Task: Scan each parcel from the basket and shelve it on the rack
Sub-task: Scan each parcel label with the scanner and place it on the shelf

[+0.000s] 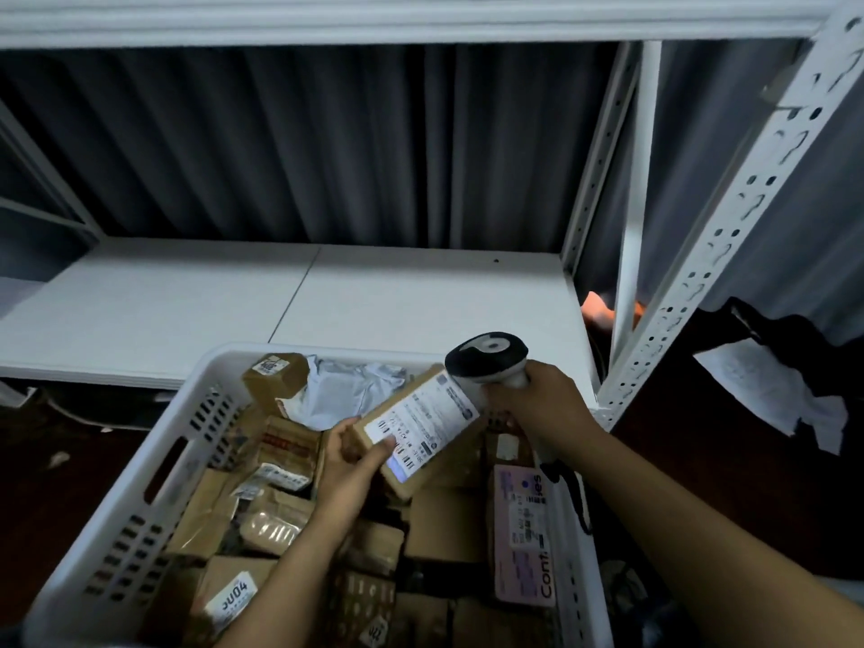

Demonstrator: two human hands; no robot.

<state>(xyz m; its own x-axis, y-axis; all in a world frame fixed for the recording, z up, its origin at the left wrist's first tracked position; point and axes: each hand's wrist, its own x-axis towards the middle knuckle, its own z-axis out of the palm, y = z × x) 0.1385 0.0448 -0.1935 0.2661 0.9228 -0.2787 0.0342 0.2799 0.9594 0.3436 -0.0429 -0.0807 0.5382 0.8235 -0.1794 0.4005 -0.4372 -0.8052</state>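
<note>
The parcel (421, 423) is a small brown box with a big white label. It is held up at a tilt just above the white basket (140, 507), which is full of other boxes and bags. It looks light and stiff, since one hand lifts it, so I think it will not bend or squash. The best place to hold it is by its short end and sides, with the label left bare. The left hand (350, 465) comes up from below, fingers curled under the near end and thumb lying on the label's corner. Next, the scanner (486, 357) has its dark head close over the far end of the label. The right hand (537, 404) is wrapped tight round the scanner's handle. The picture is dim, so I cannot tell if a finger is on the trigger. Furthest right stands the white post of the rack (692, 282), whose shelf runs behind the basket.
</note>
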